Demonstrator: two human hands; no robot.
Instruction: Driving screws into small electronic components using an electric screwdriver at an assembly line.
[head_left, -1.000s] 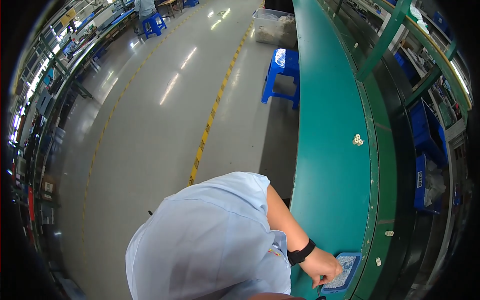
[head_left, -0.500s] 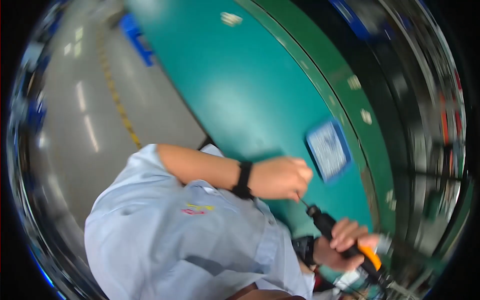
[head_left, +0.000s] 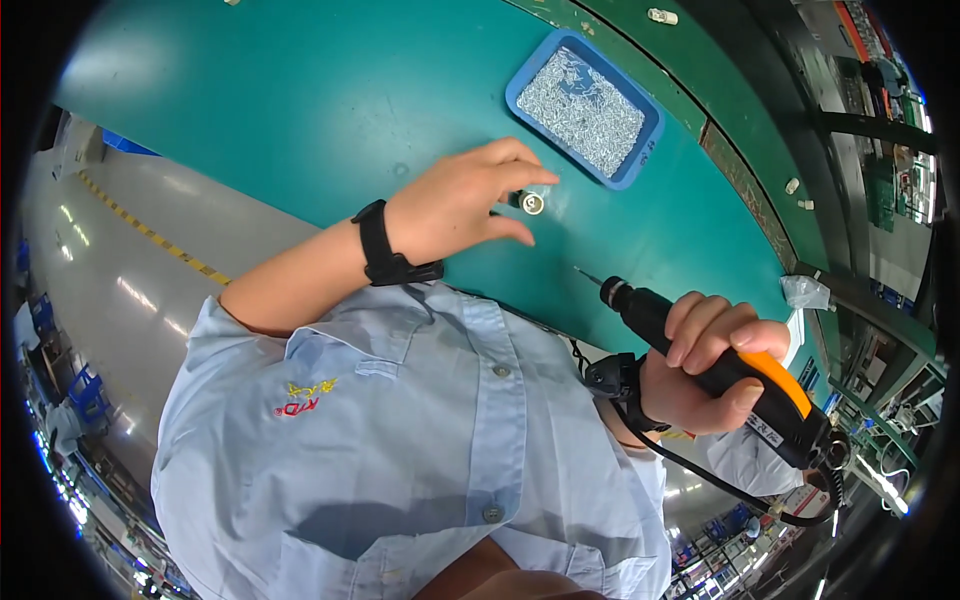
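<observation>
My left hand [head_left: 455, 200] is over the green tabletop, its index finger and thumb apart. Between them is a small cylindrical part [head_left: 532, 203] with a round metallic end; its other side is hidden by the fingers, and I see no clear pinch on it. In my right hand [head_left: 705, 365] is a black and orange electric screwdriver [head_left: 655, 320], fingers wrapped round its body. Its thin bit points up and left toward the left hand, apart from the cylindrical part. A cable curves from the tool's rear end.
Beyond my left hand, a blue tray [head_left: 515, 95] holds many small silvery pieces. The green table [head_left: 300, 130] stretches to the far left. A green ledge [head_left: 690, 70] runs along its far side. At the right lies a clear plastic bag [head_left: 805, 292]. Another person's pale sleeve [head_left: 745, 460] shows at lower right.
The left hand has gone from closed fingers at the screwdriver's bit to spread fingers, now apart from the bit. The view has turned, and the tray appears higher in it.
</observation>
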